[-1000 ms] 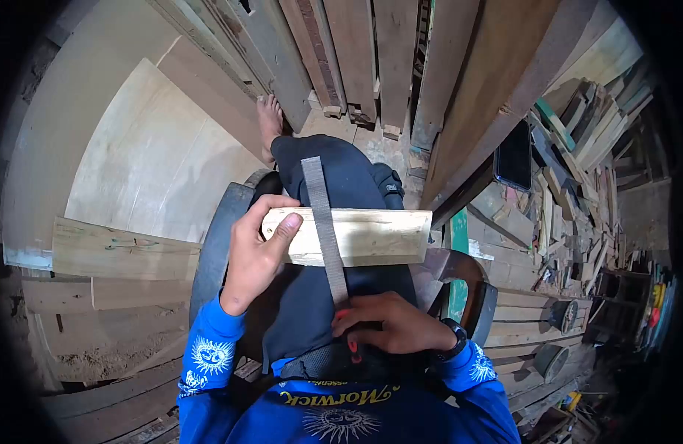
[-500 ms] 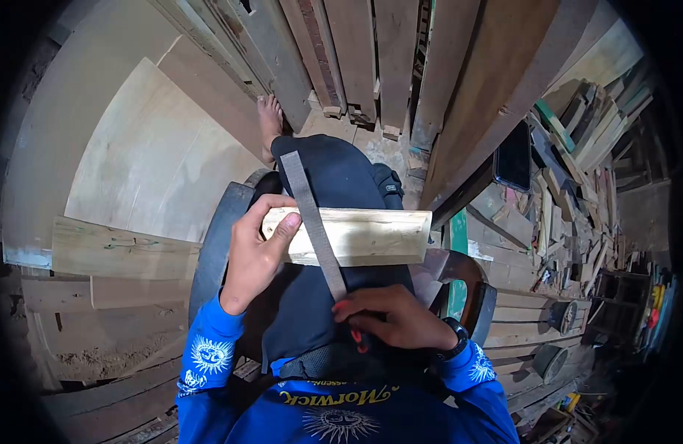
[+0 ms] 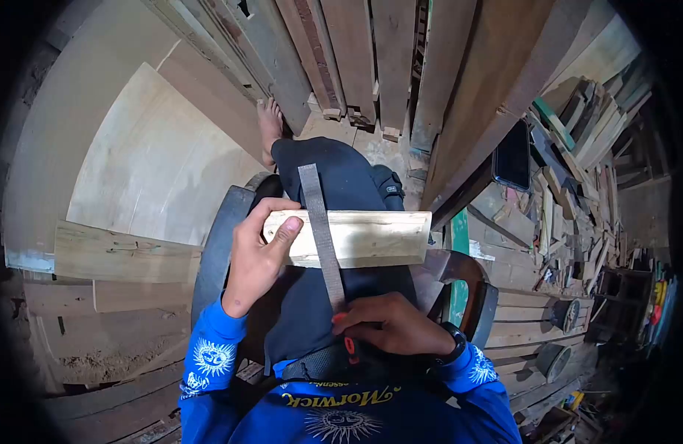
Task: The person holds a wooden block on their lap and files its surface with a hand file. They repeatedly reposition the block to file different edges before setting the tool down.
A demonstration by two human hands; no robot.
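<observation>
A short pale wooden block (image 3: pixel 378 238) with a bevelled right end lies across my lap. My left hand (image 3: pixel 258 248) grips its left end, thumb on the upper face and fingers over the far edge. Across the block, just right of that thumb, rests a flat grey rasp (image 3: pixel 324 240), its tip beyond the far edge. My right hand (image 3: pixel 389 324) is closed around the rasp's red handle (image 3: pixel 349 346), close to my waist. The fingers hide part of the handle.
Long boards (image 3: pixel 349 52) lean upright ahead of my bare foot (image 3: pixel 270 122). A phone (image 3: pixel 512 157) is at the right by a thick plank. Wood offcuts (image 3: pixel 571 214) lie piled further right. A pale plywood sheet (image 3: pixel 145 155) is at the left.
The rasp has swung more upright, its tip moving right and slightly nearer to me. My right hand has moved slightly with it. The block and my left hand stay nearly in place.
</observation>
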